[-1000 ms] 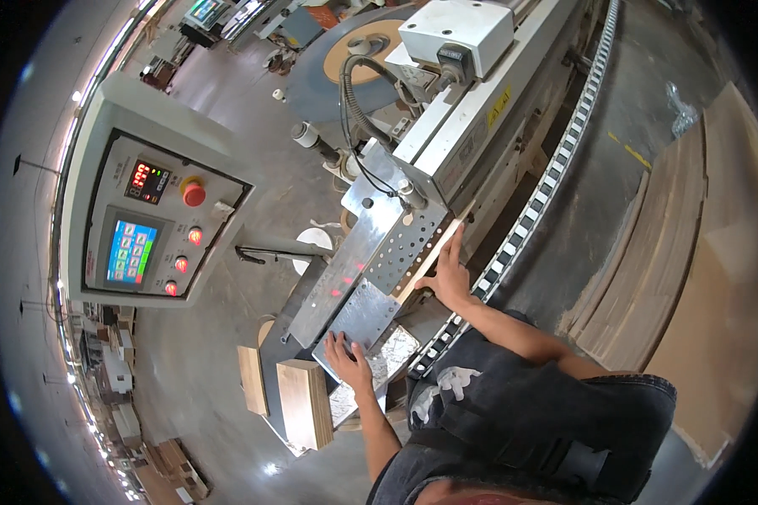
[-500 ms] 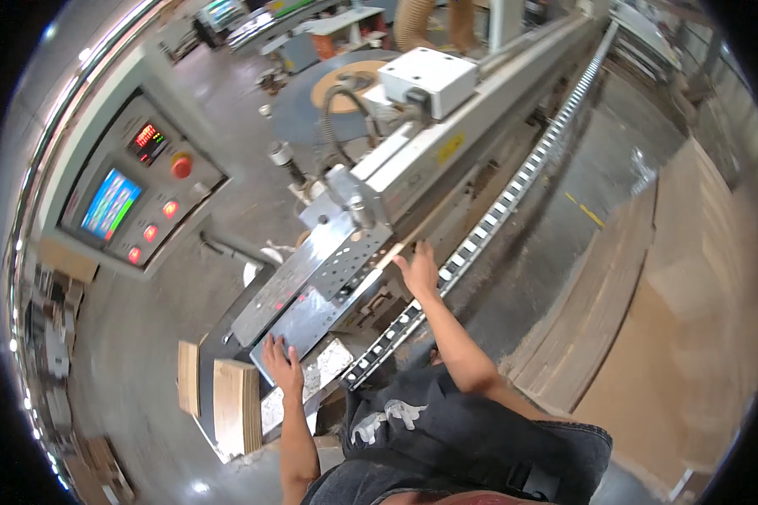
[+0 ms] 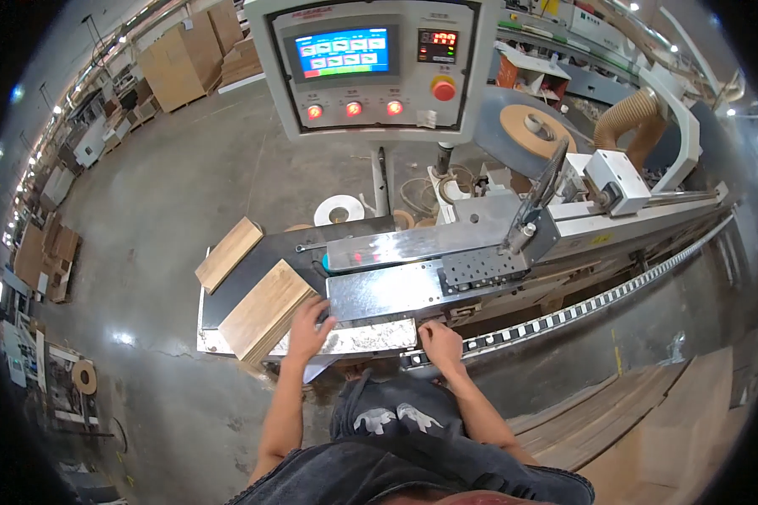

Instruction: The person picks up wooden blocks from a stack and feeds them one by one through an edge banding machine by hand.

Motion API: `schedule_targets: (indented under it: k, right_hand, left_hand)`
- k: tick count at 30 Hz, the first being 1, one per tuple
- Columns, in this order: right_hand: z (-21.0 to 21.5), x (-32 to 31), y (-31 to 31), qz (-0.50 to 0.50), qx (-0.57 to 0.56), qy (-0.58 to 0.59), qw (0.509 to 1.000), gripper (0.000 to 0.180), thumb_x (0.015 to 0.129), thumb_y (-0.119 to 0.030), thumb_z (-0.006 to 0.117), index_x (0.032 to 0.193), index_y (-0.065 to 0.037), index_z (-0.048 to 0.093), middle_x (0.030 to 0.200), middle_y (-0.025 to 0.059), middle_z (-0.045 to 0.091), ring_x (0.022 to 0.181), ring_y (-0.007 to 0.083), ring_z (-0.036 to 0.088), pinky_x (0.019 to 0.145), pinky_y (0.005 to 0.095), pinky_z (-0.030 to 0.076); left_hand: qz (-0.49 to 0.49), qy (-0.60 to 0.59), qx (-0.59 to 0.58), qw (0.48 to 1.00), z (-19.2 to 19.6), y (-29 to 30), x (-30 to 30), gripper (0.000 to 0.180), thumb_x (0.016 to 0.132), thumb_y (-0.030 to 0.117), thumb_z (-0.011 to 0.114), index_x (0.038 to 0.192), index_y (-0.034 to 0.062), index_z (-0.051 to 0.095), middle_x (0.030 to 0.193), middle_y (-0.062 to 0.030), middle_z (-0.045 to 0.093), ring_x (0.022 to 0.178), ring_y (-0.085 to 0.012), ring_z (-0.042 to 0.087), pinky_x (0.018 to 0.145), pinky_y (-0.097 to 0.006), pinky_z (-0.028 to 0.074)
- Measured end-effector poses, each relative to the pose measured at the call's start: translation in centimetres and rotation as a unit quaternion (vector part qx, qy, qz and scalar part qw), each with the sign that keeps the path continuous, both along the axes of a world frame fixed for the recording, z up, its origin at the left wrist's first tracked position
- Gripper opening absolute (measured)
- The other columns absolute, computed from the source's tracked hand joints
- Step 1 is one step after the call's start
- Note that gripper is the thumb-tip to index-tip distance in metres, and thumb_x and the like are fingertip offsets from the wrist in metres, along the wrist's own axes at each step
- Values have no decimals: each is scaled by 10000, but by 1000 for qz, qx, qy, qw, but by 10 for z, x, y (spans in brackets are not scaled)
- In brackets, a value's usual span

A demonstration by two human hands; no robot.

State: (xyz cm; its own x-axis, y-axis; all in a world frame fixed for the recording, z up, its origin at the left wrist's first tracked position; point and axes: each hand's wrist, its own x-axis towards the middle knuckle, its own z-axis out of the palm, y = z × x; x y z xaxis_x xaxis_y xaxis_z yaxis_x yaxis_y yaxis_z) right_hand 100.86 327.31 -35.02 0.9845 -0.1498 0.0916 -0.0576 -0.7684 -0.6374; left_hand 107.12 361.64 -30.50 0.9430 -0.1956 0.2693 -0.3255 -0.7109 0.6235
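Note:
My left hand (image 3: 309, 331) is beside the right edge of a stack of wooden boards (image 3: 265, 313), at the near left end of the machine's metal guide plate (image 3: 383, 293). Its thumb and fingers are apart, and I see nothing held in it; whether the fingertips touch the stack is hard to tell. My right hand (image 3: 441, 345) is loosely curled, close to the right end of the pale, scuffed ledge (image 3: 362, 338) and the start of the roller rail (image 3: 535, 328). No object shows in that hand.
Another wooden board (image 3: 229, 255) lies farther back on the dark machine table (image 3: 282, 248). A control panel (image 3: 379, 71) with a lit screen and red buttons stands ahead. Large brown boards (image 3: 648, 412) are stacked at the right. A coil of edging tape (image 3: 535, 126) sits behind the machine.
My view has swung left. My right hand has drawn back from the strip along the guide, and its fingers have curled. My left hand has moved off the metal plate toward the board stack.

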Motion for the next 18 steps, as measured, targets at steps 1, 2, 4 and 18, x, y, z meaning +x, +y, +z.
schedule_targets:
  k: [1,2,4,18]
  right_hand:
    - [-1,2,1,-22,4,-1,1000,172,963,-280,674,989,-124,742,947,116,758,848,372,719,740,472,569]
    - [-2,3,1,-45,8,-2,999,179,963,-288,680,991,-123,743,950,116,760,860,372,720,750,473,570]
    - [2,4,4,-40,-17,25,999,210,962,-308,681,1001,-117,758,966,125,766,878,379,723,760,482,571]
    - [4,10,16,-105,-92,109,984,315,944,-363,720,1108,-99,767,991,139,781,938,371,740,823,455,573]
  left_hand:
    - [32,4,16,999,8,21,-2,472,912,341,778,1265,38,699,1373,-232,620,1280,-421,576,1096,-487,460]
    - [73,-17,28,997,7,42,-6,493,899,330,788,1274,26,690,1401,-246,596,1292,-431,565,1104,-495,452]
    - [119,-2,59,991,-4,95,-6,605,853,360,814,1334,28,658,1464,-277,544,1367,-462,494,1158,-523,395]
    - [150,139,214,955,2,189,0,1182,559,588,922,1580,220,453,1631,-251,329,1501,-467,281,1232,-635,166]
